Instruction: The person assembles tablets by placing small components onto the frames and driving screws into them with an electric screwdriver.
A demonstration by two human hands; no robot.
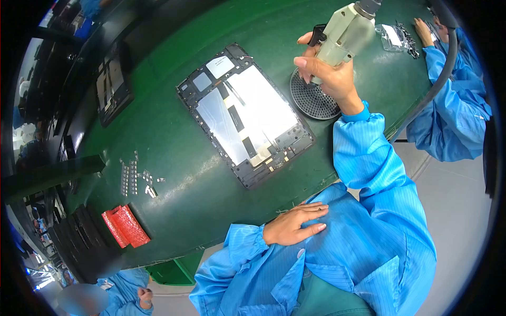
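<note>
My right hand (332, 71) is wrapped round a pale electric screwdriver (342, 37) with a black lever, held over a round black perforated tray (311, 97). Resting against the front of my blue coat, near the table edge, is my left hand (298, 224), with its fingers spread and nothing in it. Between the hands and the table's far side lies an opened tablet-like device (263, 110), its silver battery area and circuit parts facing up. The screwdriver's tip is hidden behind my right hand.
Small metal parts (129, 176) and a red bubble-wrap packet (125, 226) lie at the left of the green table (174, 163). Another device (112, 84) is at the far left. A plastic bag (391, 38) lies upper right, near a co-worker's hand (423, 32). Another person sits lower left.
</note>
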